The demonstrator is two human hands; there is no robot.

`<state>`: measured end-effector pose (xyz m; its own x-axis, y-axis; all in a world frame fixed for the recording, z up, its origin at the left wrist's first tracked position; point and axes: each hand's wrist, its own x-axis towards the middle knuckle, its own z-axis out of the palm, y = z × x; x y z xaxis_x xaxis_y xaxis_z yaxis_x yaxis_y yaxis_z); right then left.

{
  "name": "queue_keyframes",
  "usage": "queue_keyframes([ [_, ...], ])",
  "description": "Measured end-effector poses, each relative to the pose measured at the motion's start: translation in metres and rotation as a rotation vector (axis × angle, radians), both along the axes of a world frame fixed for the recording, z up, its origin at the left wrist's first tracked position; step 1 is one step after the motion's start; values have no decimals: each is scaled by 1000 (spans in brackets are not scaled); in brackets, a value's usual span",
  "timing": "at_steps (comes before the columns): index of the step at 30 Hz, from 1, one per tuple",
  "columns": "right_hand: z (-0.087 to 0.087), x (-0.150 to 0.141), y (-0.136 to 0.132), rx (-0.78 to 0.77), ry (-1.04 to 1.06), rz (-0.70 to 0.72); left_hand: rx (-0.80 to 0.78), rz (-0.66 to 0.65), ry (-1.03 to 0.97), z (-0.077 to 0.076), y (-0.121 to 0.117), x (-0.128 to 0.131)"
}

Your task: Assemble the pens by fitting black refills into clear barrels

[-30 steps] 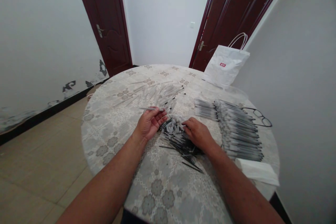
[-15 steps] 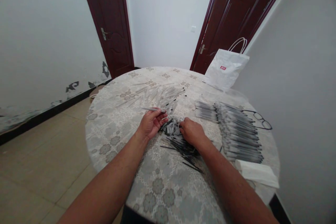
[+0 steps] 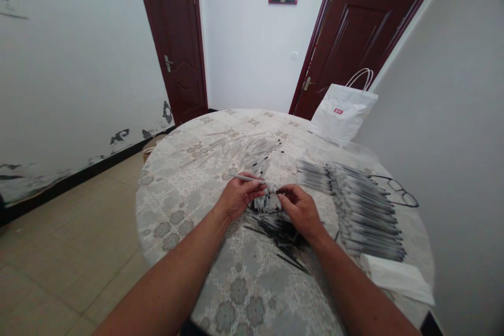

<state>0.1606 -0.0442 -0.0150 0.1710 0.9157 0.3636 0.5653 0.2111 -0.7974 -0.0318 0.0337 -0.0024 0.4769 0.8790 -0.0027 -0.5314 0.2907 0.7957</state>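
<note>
My left hand (image 3: 236, 198) pinches a pale, see-through pen barrel (image 3: 239, 177), its thin end pointing left. Facing it, a short gap away, my right hand (image 3: 301, 211) has thumb and forefinger pressed together. Something small and dark shows at those fingertips, too small to name. Beneath both hands lies a heap of small clear and dark pen parts (image 3: 260, 203). Thin black sticks like pen refills (image 3: 271, 228) are piled just nearer to me, partly under my right hand. Beyond my left hand, loose clear pen barrels (image 3: 242, 151) are spread out.
On the right lie a thick stack of pens (image 3: 366, 215) and a smaller row of pens (image 3: 313, 175). Eyeglasses (image 3: 401, 191), a folded white cloth or paper (image 3: 397, 275) and a white paper bag (image 3: 342, 113) stand around them on the round patterned tablecloth (image 3: 173, 241).
My right hand has lifted from the small parts heap and come up opposite my left fingertips. My left hand keeps the barrel. The view has tilted up slightly.
</note>
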Motion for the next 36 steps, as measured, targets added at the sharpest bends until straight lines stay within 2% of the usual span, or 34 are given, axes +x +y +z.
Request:
queue_keyframes([
  [2, -1, -4, -1, 18, 56, 20, 26, -18, 37, -1, -3, 3],
  [11, 3, -11, -3, 82, 69, 17, 53, -80, 101, -2, -9, 9],
  [27, 5, -12, -5, 139, 19, 40, 70, -92, 119, -1, -11, 10],
  [36, 9, -12, -5, 75, -12, 56, 141, -84, 191, 0, -13, 9],
])
